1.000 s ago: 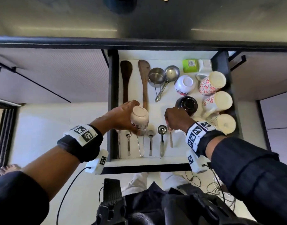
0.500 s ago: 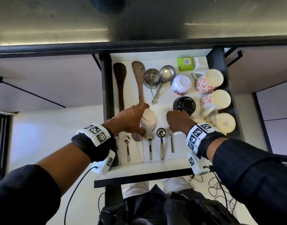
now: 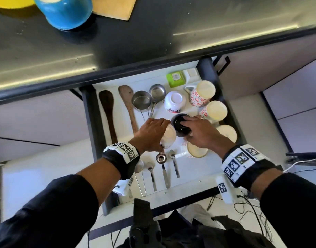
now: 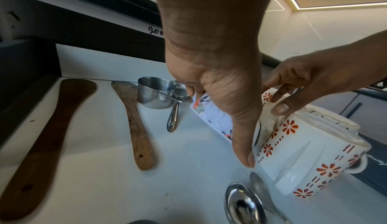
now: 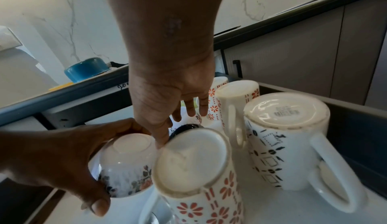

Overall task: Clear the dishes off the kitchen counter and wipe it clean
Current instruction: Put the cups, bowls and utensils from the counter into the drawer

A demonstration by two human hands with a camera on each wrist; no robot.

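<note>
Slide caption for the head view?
Left hand sets a floral cup into the open drawer; right hand holds a black cup.

- We log the drawer (image 3: 203,169) floor white, its walls dark grey.
- Cup (image 5: 125,164) in the left hand: white, with grey-blue leaves and pink flowers.
- Bowl (image 3: 180,125) at 3 o'clock of it: glossy black.
- Mug (image 5: 201,174) at 5 o'clock: cream base, orange-red daisies and dashes.
- Mug (image 5: 284,138) further right: black dashes and dotted squares on white.
- Spatulas: one dark brown (image 4: 48,138), one lighter brown (image 4: 134,121).
- Counter pot (image 3: 67,11): bright blue.
</note>
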